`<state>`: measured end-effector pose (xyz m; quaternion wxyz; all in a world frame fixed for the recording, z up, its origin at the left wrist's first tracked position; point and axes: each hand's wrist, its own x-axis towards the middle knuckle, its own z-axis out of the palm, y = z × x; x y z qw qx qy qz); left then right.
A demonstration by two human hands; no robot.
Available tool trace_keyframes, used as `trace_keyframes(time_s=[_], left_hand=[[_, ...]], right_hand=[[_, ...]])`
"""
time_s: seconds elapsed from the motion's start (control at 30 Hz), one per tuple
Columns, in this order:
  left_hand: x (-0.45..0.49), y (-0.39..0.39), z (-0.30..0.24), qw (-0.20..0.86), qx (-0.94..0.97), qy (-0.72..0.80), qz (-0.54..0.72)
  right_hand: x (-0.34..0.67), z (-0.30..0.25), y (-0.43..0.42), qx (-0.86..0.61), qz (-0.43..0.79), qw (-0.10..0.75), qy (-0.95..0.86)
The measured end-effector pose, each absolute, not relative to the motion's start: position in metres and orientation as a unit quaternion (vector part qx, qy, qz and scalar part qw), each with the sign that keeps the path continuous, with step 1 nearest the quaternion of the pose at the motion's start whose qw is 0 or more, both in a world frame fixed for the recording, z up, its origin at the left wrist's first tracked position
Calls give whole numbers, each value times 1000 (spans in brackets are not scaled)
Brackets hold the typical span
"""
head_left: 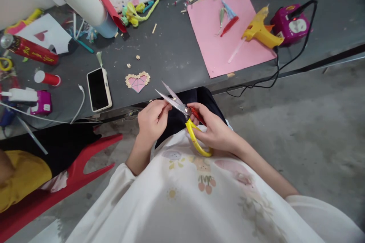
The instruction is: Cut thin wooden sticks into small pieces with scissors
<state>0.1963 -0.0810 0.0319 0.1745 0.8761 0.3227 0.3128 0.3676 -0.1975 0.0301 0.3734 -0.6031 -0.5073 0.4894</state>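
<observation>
White printed sweatshirt [199, 197] fills the bottom of the view, and just beyond it both hands meet over the lap, short of the edge of the grey table [171, 45]. The right hand [216, 131] is wrapped around the yellow loop handle of the scissors [186, 111], gripping them firmly; the blades stand apart, tips pointing up toward the table. The left hand [152, 119] has its fingers pinched narrow against the lower blade, and whatever they may hold is too small to tell.

By the pose, the step in hand looks like a trim of some tiny piece, with the blades set but not closed. A clean snip would call for the left fingertips to stay clear of the edges and for the piece to sit deep between the blades.

On the table just ahead lie a beaded heart [137, 81] and a phone [99, 89] — near each other, not touching.
</observation>
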Motion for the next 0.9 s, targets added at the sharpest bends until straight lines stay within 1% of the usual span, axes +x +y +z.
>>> trace_keyframes(time_s=[0.2, 0.57, 0.9], left_hand=[[196, -80, 32, 185, 879, 332, 287], [197, -78, 29, 200, 882, 323, 280], [192, -76, 33, 230, 884, 317, 256]], right_hand=[[370, 30, -197, -589, 502, 384, -504], [368, 30, -198, -612, 500, 362, -494], [364, 24, -199, -598, 502, 390, -488]])
